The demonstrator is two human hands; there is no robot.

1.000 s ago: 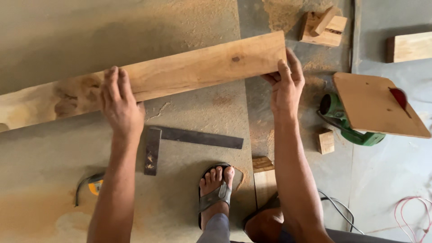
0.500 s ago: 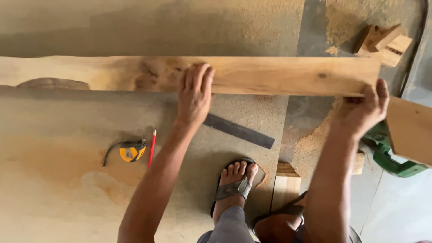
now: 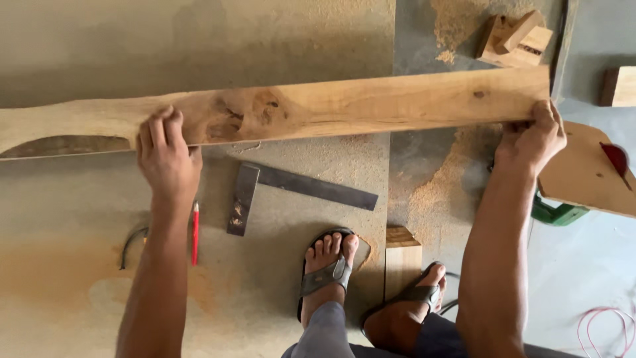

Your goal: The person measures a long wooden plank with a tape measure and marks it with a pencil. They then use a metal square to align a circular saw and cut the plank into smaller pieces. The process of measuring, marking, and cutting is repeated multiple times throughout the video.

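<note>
Your left hand [image 3: 167,156] curls closed over the plank's [image 3: 344,106] near edge; your right hand [image 3: 533,136] clamps its right end, keeping it level above the square [image 3: 298,192].

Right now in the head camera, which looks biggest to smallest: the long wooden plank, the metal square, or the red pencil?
1. The long wooden plank, held by the left hand and right hand; it is also nearer the camera.
2. The metal square on the floor.
3. The red pencil beside it.
</note>
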